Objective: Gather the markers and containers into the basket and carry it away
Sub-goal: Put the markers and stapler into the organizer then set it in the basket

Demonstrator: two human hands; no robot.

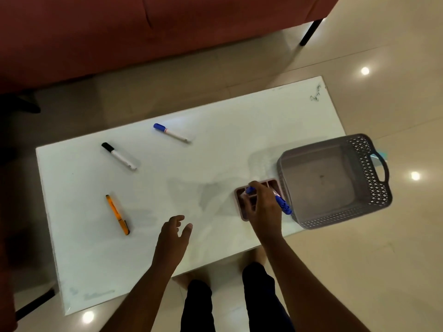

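The right hand (262, 207) is gripping a bunch of blue markers (282, 205) over the pink holder (241, 200), which is sitting on the tabletop (167, 168) just beside the empty gray basket (335, 180). The left hand (173, 232) is hovering open, holding nothing. It should be easing the markers straight down into a slot, keeping the holder from tipping. Three more pens are lying well apart.
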